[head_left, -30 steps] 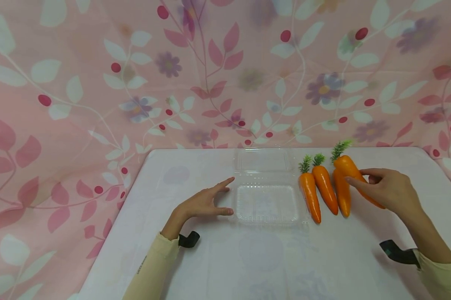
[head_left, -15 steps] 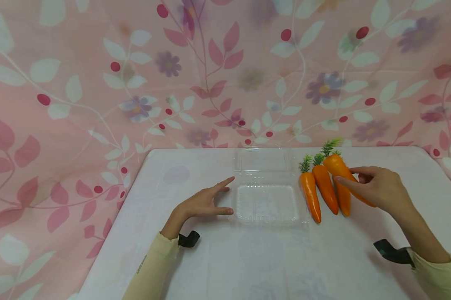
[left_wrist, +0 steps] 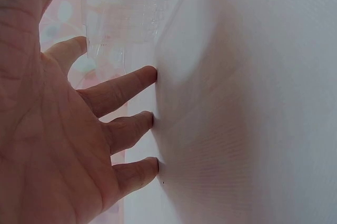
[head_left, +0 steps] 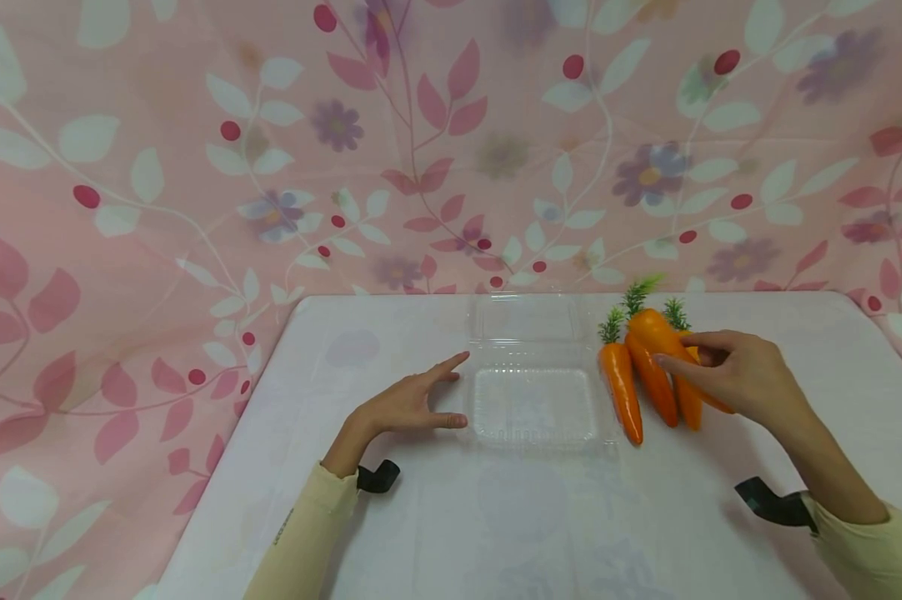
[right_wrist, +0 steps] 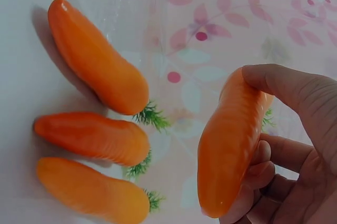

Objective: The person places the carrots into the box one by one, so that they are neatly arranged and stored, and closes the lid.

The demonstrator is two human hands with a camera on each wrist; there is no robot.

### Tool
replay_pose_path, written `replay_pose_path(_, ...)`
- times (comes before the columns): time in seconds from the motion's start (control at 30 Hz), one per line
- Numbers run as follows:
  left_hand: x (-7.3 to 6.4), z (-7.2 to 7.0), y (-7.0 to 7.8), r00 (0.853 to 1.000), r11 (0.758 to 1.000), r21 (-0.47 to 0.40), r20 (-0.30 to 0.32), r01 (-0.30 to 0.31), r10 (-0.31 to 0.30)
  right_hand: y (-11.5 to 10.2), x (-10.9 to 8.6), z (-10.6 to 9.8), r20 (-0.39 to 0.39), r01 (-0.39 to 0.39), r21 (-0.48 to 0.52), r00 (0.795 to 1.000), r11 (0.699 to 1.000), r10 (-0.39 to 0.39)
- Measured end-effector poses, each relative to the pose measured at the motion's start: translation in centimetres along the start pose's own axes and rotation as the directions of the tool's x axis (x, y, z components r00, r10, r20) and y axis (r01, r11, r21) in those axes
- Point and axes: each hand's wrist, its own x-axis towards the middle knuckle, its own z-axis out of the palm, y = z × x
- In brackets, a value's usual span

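My right hand [head_left: 739,375] pinches a carrot [head_left: 655,332] with a green leafy top between thumb and fingers. In the right wrist view this held carrot [right_wrist: 226,150] is raised off the table, tip toward the camera. Three more carrots lie side by side beneath and left of it; the leftmost carrot [head_left: 622,396] is nearest the clear plastic box [head_left: 533,354]. That hinged box lies open, its lid [head_left: 526,319] folded back. My left hand [head_left: 402,406] rests at the box's left edge, fingers spread and straight, fingertips on the table in the left wrist view.
A white-covered table [head_left: 496,525] spreads under everything. Behind it hangs a pink floral cloth [head_left: 436,150]. A black wrist camera [head_left: 379,477] is on the left sleeve, and another black camera [head_left: 774,502] on the right.
My right hand has moved left with the held carrot, from above the rightmost lying carrot to over the middle one. The left hand and the box have stayed put.
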Motion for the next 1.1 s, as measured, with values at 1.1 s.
replay_pose_path(1.1, 0.2, 0.1, -0.1, 0.999, 0.999, 0.004, 0.002, 0.035, -0.035, -3.7, 0.1, 3.3, 0.092, 0.164, 0.091, 0.981, 0.982, -0.172)
